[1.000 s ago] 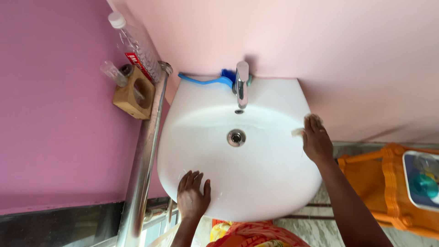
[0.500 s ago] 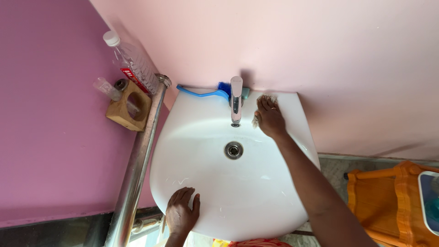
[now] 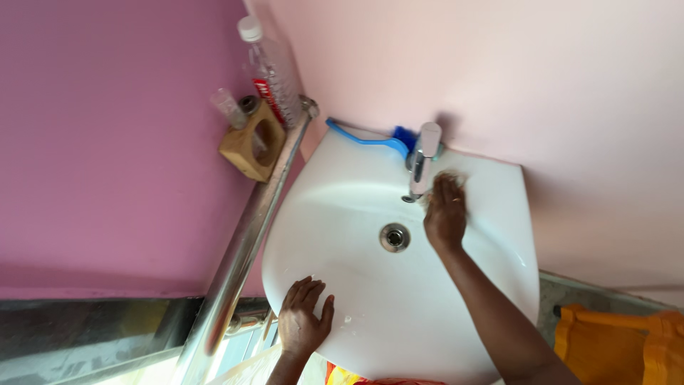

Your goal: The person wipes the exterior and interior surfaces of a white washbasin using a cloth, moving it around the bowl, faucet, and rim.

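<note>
Right hand [image 3: 446, 211] presses a small pale scrub pad [image 3: 452, 178], mostly hidden under my fingers, onto the white wash basin [image 3: 399, 299] at its back rim, just beside the chrome tap [image 3: 422, 160]. Left hand [image 3: 303, 317] lies flat, fingers spread, on the front left rim. I judge the tap area under way; the bowl around the drain [image 3: 394, 237] looks clean.

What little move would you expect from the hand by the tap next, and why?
Probably a short wipe around the base of the tap. The right hand presses something pale, hard to identify, on the sink ledge right beside it, while the left hand rests flat on the front rim.
</note>
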